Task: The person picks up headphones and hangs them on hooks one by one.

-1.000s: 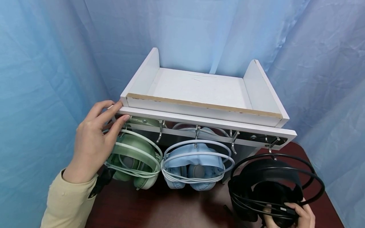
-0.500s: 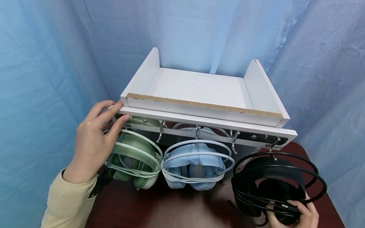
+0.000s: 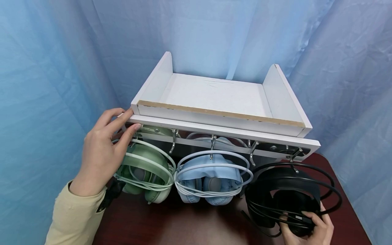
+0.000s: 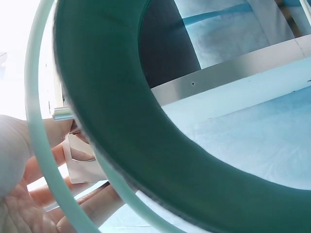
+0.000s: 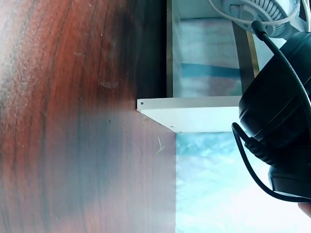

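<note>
My left hand (image 3: 102,149) pinches the left end of the white rack (image 3: 220,126), its thumb on the front edge. In the left wrist view, a green headband (image 4: 102,97) passes close before that hand. Low at the right of the head view, my right hand (image 3: 318,228) holds black headphones (image 3: 260,211) by an earcup and bundled cable. Their headband sits at the rightmost hook (image 3: 295,154), whose tip shows in front of it; whether the hook bears them I cannot tell. In the right wrist view, the black headphones (image 5: 277,102) hide most of that hand.
Green headphones (image 3: 147,156) and light blue headphones (image 3: 211,173) hang from the rack's left and middle hooks. A bare hook (image 3: 252,154) lies between the blue and black pairs. Below is a dark red-brown tabletop (image 3: 183,224); blue curtains (image 3: 208,34) surround the rack.
The black headphones, held in my right hand, shift slightly right, then back left, with the band a little higher at the hook. My left hand keeps its grip on the rack.
</note>
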Available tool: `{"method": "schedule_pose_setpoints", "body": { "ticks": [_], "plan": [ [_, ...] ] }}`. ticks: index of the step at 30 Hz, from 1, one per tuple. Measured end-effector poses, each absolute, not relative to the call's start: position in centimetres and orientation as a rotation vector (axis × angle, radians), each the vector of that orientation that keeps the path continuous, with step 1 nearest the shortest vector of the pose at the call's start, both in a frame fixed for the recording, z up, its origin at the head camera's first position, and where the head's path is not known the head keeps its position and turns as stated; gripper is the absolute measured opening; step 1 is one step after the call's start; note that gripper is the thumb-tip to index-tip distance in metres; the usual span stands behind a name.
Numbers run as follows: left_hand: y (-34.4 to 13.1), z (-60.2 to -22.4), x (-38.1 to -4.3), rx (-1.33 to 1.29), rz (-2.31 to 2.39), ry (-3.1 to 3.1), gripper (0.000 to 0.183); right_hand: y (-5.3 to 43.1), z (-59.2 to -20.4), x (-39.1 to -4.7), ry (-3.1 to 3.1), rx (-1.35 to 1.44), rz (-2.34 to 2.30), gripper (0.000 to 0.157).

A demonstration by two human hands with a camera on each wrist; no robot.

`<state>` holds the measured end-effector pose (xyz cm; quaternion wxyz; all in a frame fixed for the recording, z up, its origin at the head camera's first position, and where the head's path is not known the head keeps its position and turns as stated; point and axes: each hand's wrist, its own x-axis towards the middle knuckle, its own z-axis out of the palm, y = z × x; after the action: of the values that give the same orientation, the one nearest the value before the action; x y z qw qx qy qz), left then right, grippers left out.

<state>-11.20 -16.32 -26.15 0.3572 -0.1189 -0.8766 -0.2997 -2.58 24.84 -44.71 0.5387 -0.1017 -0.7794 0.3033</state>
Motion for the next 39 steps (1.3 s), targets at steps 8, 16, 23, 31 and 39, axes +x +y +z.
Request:
{"method": "schedule_pose_setpoints", "body": {
  "ticks": [8, 16, 23, 31, 39],
  "plan": [
    [-16.3, -26.2, -11.3, -0.309, -0.769, -2.258, 0.038, 24.5, -45.1, -2.5, -1.946, -0.242, 0.742, 0.054],
    [-16.3, -26.2, -11.2, -0.312, -0.773, -2.263, 0.038, 24.6, -45.6, -2.9, -1.956, -0.193, 0.793, 0.059],
    [-16.3, -26.2, -11.2, -0.311, -0.776, -2.255, 0.037, 24.9, -45.7, -3.2, -1.938, -0.146, 0.811, 0.067],
    [-16.3, -26.2, -11.1, -0.307, -0.773, -2.260, 0.037, 24.9, -45.5, -3.0, -2.035, -0.163, 0.814, 0.063],
    [-16.3, -26.1, -11.1, -0.311, -0.762, -2.272, 0.038, 24.9, -44.4, -2.5, -2.123, -0.220, 0.727, 0.055]
  ]
}}
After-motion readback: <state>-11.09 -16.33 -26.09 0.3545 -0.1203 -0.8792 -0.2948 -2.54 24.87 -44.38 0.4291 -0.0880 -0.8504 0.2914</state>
